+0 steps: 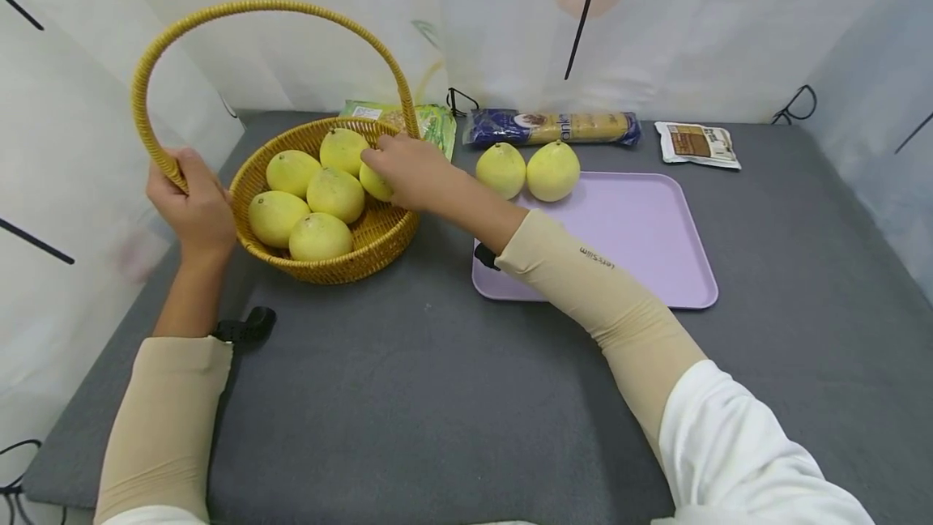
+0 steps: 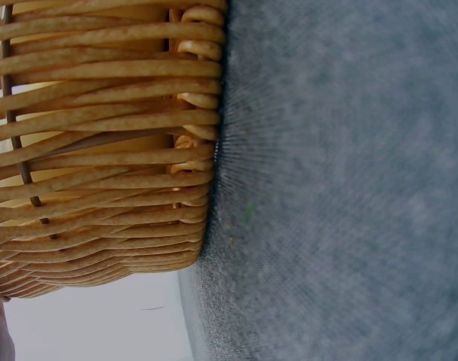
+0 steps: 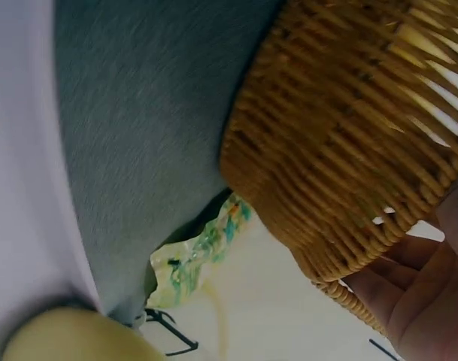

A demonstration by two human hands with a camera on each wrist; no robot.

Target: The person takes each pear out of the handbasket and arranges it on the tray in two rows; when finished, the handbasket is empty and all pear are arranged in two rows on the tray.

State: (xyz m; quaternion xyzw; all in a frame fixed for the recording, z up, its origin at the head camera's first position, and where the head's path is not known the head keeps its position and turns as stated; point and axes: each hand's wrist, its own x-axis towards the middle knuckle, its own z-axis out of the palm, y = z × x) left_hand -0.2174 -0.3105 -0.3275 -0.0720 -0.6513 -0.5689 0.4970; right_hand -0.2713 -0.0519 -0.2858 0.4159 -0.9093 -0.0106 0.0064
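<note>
A round wicker basket (image 1: 335, 267) with a tall arched handle (image 1: 275, 5) stands on the left of the table. Inside it lie several pale yellow grapefruit (image 1: 321, 236). My left hand (image 1: 195, 205) grips the handle near its lower left end. Reaching over the basket's right rim, my right hand (image 1: 411, 172) holds a grapefruit (image 1: 373, 183), which it partly covers. In the right wrist view its fingers (image 3: 375, 289) pass behind the rim, so the fingertips are hidden. Two more grapefruit (image 1: 552, 171) sit at the back left of a lilac tray (image 1: 634, 233).
Behind the basket lies a green printed packet (image 1: 440, 128). A blue-and-yellow pasta pack (image 1: 554, 128) is behind the tray, and a white-and-brown pouch (image 1: 697, 144) lies farther right. Patterned white curtain (image 1: 503, 31) borders the grey table (image 1: 408, 395) at the back and sides.
</note>
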